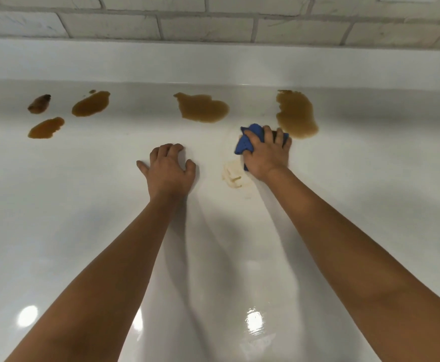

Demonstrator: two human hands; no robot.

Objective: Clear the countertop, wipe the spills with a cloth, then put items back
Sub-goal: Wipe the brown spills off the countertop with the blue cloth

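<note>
My right hand [267, 155] grips a bunched blue cloth [247, 142] and presses it onto the white countertop [83, 218]. A pale smeared residue [233, 176] lies just left of that wrist. A large brown spill [296, 114] sits just beyond the cloth to the right. Another brown spill [202, 107] lies at the centre back. Three smaller brown spills sit at the back left: one [91, 103], one [46, 128] and a darker one [39, 103]. My left hand [168, 169] rests on the bare counter with its fingers bent, holding nothing.
A white upstand [213, 64] runs along the back of the counter, with a pale tiled wall [206, 24] above it. The glossy surface near me shows light reflections [254, 320].
</note>
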